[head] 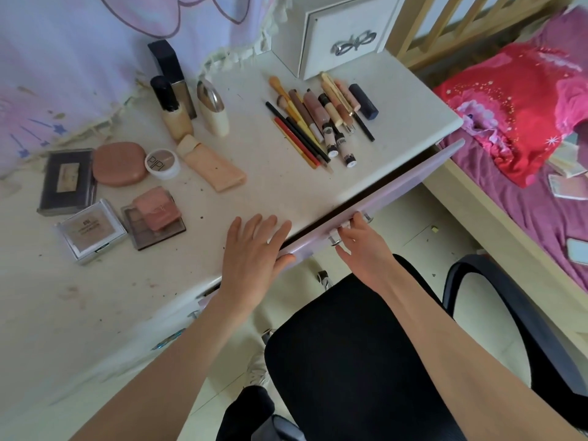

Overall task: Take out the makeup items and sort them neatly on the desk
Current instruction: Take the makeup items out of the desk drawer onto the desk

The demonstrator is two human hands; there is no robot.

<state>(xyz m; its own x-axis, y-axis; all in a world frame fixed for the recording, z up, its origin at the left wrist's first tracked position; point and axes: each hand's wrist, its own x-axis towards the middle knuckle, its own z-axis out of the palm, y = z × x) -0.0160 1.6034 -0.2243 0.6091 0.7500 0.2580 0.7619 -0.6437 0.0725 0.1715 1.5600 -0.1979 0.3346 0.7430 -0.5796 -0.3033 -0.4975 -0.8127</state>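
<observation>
1. While the lilac drawer front (pixel 375 202) stands slightly ajar at the desk's near edge, the right hand (pixel 359 246) reaches in from five o'clock, fingers curled round the metal drawer handle (pixel 342 232), clamped on it.
2. The left hand (pixel 254 249) comes in from seven o'clock and lies flat, palm down, fingers straight and spread over the white desk (pixel 280 173) edge, thumb against the drawer front; it grips nothing.
3. The makeup lies on the desk in groups: at twelve o'clock from the hands, a row of pencils, brushes and lip tubes (pixel 321 119); at eleven o'clock, upright foundation bottles (pixel 178 103) and a lying peach tube (pixel 211 163).
4. At nine o'clock sit the compacts: a dark palette (pixel 66 183), a round pink compact (pixel 120 163), a clear-cased powder (pixel 92 230), an eyeshadow palette under a pink blush case (pixel 157 208).
5. The small white pot (pixel 162 163) reads "PIPL" on its lid; other labels are too blurred to read.
6. A black office chair (pixel 356 361) stands below the hands.
</observation>
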